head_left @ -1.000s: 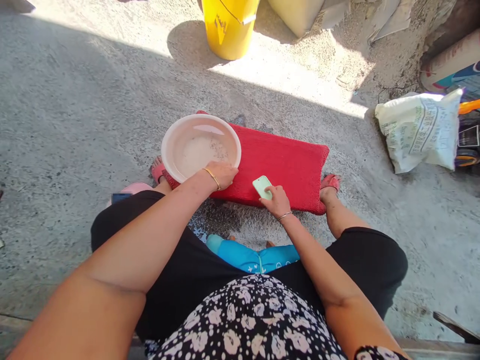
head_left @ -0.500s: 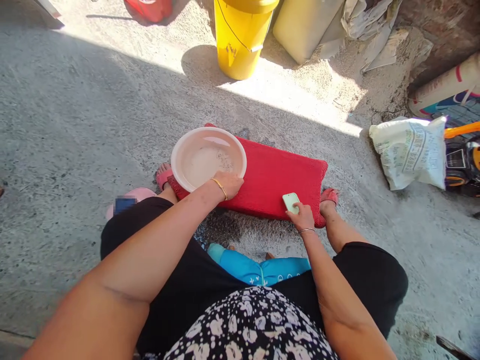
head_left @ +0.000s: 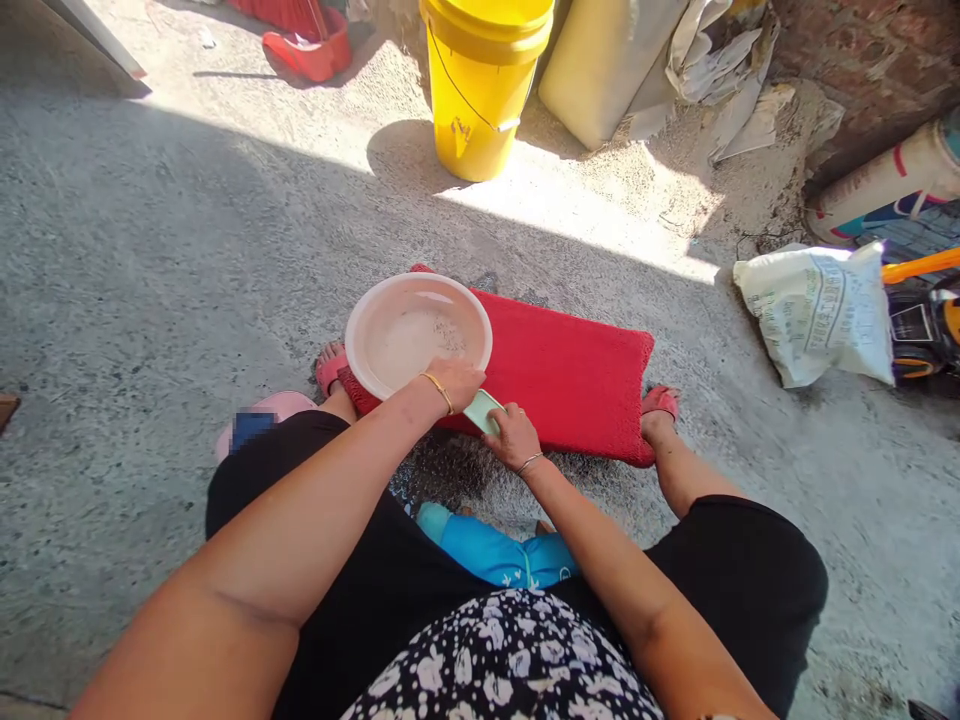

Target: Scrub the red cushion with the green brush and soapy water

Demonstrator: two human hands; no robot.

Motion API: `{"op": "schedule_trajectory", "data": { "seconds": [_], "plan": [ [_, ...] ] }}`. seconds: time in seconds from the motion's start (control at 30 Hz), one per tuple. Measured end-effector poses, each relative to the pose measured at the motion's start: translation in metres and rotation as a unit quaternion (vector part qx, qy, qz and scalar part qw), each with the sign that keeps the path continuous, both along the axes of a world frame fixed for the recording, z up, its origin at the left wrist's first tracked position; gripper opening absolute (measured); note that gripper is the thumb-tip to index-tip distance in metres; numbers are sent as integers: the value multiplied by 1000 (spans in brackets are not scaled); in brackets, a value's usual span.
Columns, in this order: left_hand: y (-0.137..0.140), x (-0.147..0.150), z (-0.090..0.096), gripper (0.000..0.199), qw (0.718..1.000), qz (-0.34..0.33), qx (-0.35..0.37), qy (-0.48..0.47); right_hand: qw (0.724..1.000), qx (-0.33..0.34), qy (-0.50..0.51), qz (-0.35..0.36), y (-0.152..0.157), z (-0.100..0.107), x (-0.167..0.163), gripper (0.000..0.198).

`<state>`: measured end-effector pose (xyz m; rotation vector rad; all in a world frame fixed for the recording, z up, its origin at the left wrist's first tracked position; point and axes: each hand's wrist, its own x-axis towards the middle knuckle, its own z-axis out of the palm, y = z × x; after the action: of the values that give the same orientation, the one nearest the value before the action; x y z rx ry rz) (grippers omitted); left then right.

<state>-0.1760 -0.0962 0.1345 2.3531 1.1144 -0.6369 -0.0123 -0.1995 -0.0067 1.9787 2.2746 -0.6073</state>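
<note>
A pale pink plastic basin (head_left: 360, 330) with a little cloudy liquid in it rests on the left part of a red cloth-covered board or low stool (head_left: 570, 370). My left hand (head_left: 454, 383), with a gold bracelet at the wrist, is closed on the basin's near right rim; its fingertips are partly hidden. In my right hand (head_left: 514, 437) is a pale green, rounded rectangular phone case (head_left: 484, 411), held between thumb and fingers. Its far end is close beside my left hand at the basin's edge; whether they touch I cannot tell.
A yellow bucket (head_left: 480, 100) stands ahead on the concrete floor. Beyond to the left lies a red dustpan (head_left: 311, 50). A white printed sack (head_left: 817, 310) sits at the right beside a toy vehicle (head_left: 926, 325). My feet in pink sandals flank the red cloth; a blue cushioned seat is beneath me.
My right hand has carried the phone case leftward across the red cloth, up to the basin and my left hand. My left hand stays on the rim. The view has tilted up slightly.
</note>
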Motion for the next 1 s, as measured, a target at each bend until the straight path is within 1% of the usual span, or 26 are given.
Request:
{"op": "schedule_trajectory", "data": {
  "seconds": [0.03, 0.1, 0.13, 0.2, 0.3, 0.4, 0.47, 0.5, 0.53, 0.6, 0.7, 0.77, 0.87, 0.93, 1.0],
  "plan": [
    [0, 0, 0, 36, 1000, 1, 0, 1, 1000, -4, 0, 5, 3, -2, -4, 36],
    [0, 1, 0, 37, 1000, 0, -1, -1, 1000, -12, 2, -24, 6, -7, 8, 37],
    [0, 2, 0, 37, 1000, -1, -2, -3, 998, -14, 3, -55, 6, -10, 21, 38],
    [1, 2, 0, 37, 1000, -6, -3, -4, 991, -13, 3, -134, 1, -14, 58, 38],
    [2, 1, -1, 37, 1000, -12, -3, -6, 964, 3, -16, -265, -16, -13, 120, 40],
    [2, 1, 0, 37, 1000, -15, 2, 0, 922, 2, -45, -385, -37, -1, 166, 40],
    [1, 1, 0, 38, 1000, -21, 4, 10, 905, 8, -48, -423, -45, 8, 181, 41],
    [0, 1, 1, 38, 1000, -22, 5, 15, 904, 19, -43, -425, -47, 12, 185, 41],
    [0, 2, 1, 38, 1000, -23, 5, 19, 906, 31, -35, -420, -46, 14, 187, 43],
    [1, 4, 1, 38, 1000, -19, 4, 22, 920, 60, -17, -387, -41, 16, 184, 45],
    [3, 5, 1, 39, 1000, -13, -2, 16, 946, 82, 13, -315, -30, 14, 162, 44],
    [3, 5, 2, 39, 1000, -11, -5, 12, 963, 77, 32, -255, -25, 11, 135, 42],
    [3, 6, 2, 38, 1000, -9, -4, 12, 988, 36, 37, -146, -21, 7, 81, 38],
    [3, 6, 2, 38, 1000, -8, -1, 14, 997, 5, 27, -72, -21, 4, 48, 36],
    [3, 6, 2, 38, 1000, -8, -1, 18, 999, -18, 14, -23, -20, 0, 27, 37]
  ]
}}
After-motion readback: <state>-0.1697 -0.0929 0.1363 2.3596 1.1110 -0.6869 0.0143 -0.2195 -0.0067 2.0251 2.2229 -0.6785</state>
